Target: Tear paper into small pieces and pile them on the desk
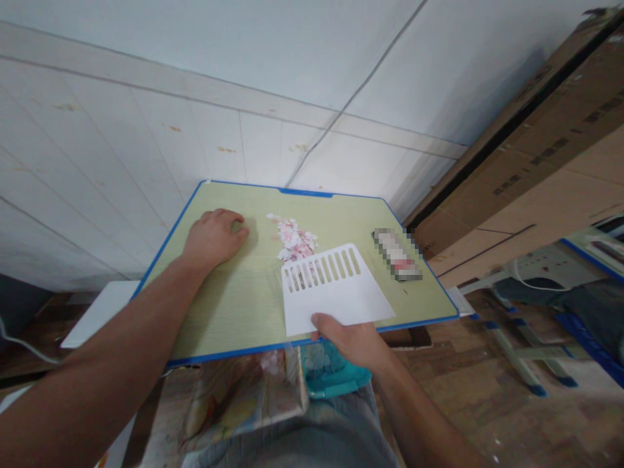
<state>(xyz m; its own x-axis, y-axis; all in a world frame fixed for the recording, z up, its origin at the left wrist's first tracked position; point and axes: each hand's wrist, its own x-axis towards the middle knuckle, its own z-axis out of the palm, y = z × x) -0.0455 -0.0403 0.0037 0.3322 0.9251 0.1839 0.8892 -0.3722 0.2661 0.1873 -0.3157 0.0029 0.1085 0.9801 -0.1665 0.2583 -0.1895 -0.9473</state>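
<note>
My right hand (351, 339) grips the near edge of a white slotted sheet (326, 305), thumb on top and the other fingers hidden beneath. A row of long rounded slots runs along the sheet's far side. The sheet lies over the front part of a pale green desktop with a blue rim (229, 312). Pink-and-white blossom print (295, 239) shows just beyond it, partly visible through the slots. On the desktop's left side rests my left hand (214, 239), loosely curled, with a gap between thumb and forefinger and nothing visible in it.
A pixelated, phone-shaped object (396, 255) lies at the desktop's right. Large cardboard boxes (526, 169) lean along the right wall. Below the front edge are a teal basket (336, 383) and a cloth-like bag (263, 390). A grey cable (351, 97) runs down the wall behind.
</note>
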